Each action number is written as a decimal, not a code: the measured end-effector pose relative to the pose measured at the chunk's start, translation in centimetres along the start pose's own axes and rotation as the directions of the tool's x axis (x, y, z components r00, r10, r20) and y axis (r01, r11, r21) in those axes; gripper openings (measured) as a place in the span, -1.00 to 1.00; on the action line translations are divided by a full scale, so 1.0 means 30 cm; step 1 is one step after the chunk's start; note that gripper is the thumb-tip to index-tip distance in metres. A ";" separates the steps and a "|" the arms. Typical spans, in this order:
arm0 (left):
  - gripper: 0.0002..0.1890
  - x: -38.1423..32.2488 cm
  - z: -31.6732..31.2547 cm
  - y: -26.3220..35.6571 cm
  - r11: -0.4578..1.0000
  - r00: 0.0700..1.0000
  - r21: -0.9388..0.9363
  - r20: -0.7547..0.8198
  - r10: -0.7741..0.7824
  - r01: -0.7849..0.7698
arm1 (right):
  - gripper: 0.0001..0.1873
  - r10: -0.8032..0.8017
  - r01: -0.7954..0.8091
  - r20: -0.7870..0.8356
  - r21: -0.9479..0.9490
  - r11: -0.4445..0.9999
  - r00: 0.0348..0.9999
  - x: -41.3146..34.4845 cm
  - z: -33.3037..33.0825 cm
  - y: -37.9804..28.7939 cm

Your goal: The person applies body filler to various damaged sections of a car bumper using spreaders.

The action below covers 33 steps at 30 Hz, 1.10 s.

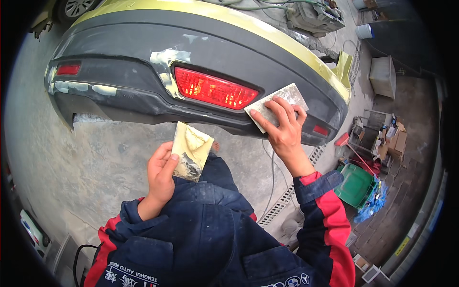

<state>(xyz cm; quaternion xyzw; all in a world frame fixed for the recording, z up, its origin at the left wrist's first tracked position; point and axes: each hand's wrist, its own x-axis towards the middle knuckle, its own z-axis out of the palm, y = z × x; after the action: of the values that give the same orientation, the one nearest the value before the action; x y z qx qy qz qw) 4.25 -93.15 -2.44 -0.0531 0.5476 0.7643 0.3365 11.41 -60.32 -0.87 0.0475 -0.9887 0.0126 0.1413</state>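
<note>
My left hand [161,175] grips a small flat plate [190,152] by its left edge. Pale yellow body filler lies heaped and smeared on that plate, with a dark grey patch near its bottom. In my right hand [287,125] is a wide, flat spreader [292,95], stained grey, its left corner at the right end of a red fog lamp [215,88]. Whether the spreader's edge presses on the surface is hard to tell. Before me spans a car bumper [229,50], dark grey below a yellow-green upper band. Cream filler patches [170,56] mark it around the lamp's left end and lower left.
A small red reflector [69,69] sits at each bumper end. A grey machine with hoses [315,16] stands beyond the bumper. To the right are a green bin [355,184], a red broom [342,139], cardboard boxes [396,141] and a slotted floor drain [278,206]. A cable crosses the floor.
</note>
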 end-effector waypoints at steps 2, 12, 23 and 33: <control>-0.67 0.000 0.006 0.010 1.000 1.000 -0.006 0.014 -0.011 0.011 | -0.50 0.021 -0.020 0.021 -0.046 0.999 1.000 0.001 -0.008 -0.018; -0.67 0.012 0.013 0.005 1.000 1.000 0.025 0.024 -0.001 0.000 | -0.50 0.090 -0.089 0.019 -0.060 0.994 0.996 -0.023 -0.006 -0.033; -0.67 0.026 0.044 -0.011 0.997 0.998 0.071 0.055 -0.020 0.016 | -0.54 0.042 -0.036 -0.091 0.061 0.997 0.995 -0.079 0.039 0.037; -0.68 0.095 0.136 -0.028 0.997 0.990 0.063 0.132 -0.045 0.037 | -0.53 0.087 -0.074 -0.123 0.107 0.991 0.989 -0.112 -0.042 -0.007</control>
<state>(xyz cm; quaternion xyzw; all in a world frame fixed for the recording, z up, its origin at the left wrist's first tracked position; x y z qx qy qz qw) 3.72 -88.15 -2.80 -0.0029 0.5456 0.7421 0.3894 15.00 -60.16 -0.60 0.0138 -0.9769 0.0719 0.2007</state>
